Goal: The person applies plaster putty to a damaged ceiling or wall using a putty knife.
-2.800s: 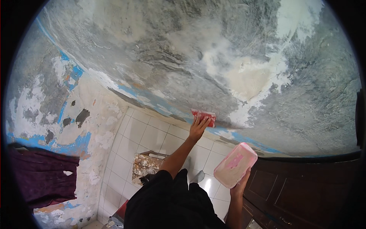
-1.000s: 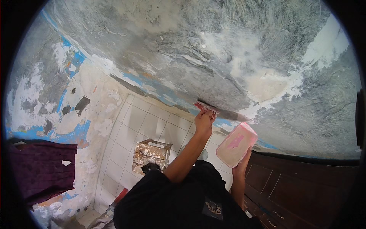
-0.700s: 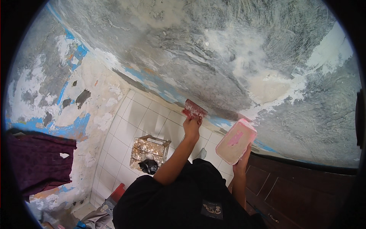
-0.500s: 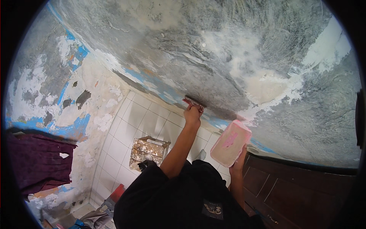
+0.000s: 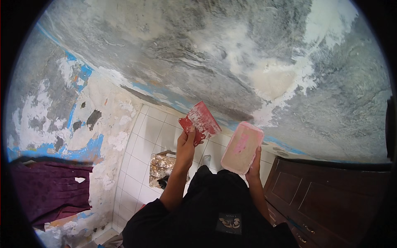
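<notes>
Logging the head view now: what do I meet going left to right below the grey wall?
Purple cloth, paint-splattered stool, red spreader in the left hand, pink-edged tray in the right hand, dark panelled wood.

No writing can be read clearly. Print stands on the black shirt [image 5: 178, 223], near and slightly right of the middle: a dark rectangular patch [image 5: 229, 225] with a pale curved emblem [image 5: 235, 223] and, toward its far edge, tiny pale lettering [image 5: 233, 216], too small to make out.
</notes>
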Action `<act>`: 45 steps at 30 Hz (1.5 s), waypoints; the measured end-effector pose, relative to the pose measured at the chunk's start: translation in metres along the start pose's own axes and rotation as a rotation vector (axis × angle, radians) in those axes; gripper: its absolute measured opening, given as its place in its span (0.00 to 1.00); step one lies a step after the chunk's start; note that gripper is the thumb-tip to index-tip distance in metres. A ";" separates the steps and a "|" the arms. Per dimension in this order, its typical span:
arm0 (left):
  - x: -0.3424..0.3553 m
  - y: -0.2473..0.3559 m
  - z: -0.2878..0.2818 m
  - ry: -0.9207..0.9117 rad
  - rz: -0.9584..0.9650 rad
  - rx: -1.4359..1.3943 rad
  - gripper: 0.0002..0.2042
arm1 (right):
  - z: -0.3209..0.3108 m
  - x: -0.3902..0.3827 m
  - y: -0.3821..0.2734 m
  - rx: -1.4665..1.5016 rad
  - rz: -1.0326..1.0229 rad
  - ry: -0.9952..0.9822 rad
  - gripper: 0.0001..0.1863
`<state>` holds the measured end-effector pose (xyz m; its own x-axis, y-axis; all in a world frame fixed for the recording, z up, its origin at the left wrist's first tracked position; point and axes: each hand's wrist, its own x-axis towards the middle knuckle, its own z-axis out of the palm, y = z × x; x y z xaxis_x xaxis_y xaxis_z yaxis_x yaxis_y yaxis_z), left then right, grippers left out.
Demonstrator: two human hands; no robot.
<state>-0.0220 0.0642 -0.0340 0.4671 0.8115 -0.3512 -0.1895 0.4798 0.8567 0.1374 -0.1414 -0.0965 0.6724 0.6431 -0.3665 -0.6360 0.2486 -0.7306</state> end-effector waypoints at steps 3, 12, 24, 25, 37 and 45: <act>-0.021 0.031 0.021 -0.049 0.071 0.268 0.11 | -0.005 0.007 0.007 -0.003 0.003 -0.026 0.34; -0.041 0.032 0.077 -0.357 0.369 0.994 0.08 | 0.012 0.009 0.005 0.002 -0.027 -0.104 0.35; -0.041 -0.001 0.103 -0.245 0.527 1.446 0.08 | 0.014 -0.002 0.002 -0.026 -0.085 -0.053 0.35; -0.041 -0.002 0.103 -0.247 0.528 1.448 0.08 | 0.015 -0.002 0.001 -0.024 -0.086 -0.052 0.35; -0.035 -0.023 0.105 -0.300 0.559 1.454 0.06 | 0.003 0.004 0.009 -0.095 -0.093 -0.031 0.37; -0.033 -0.027 0.105 -0.308 0.611 1.394 0.06 | 0.002 0.007 0.009 -0.205 -0.101 -0.039 0.37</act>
<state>0.0588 -0.0105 -0.0061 0.8077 0.5794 0.1093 0.4325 -0.7081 0.5581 0.1362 -0.1332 -0.1048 0.7111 0.6506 -0.2664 -0.4737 0.1635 -0.8654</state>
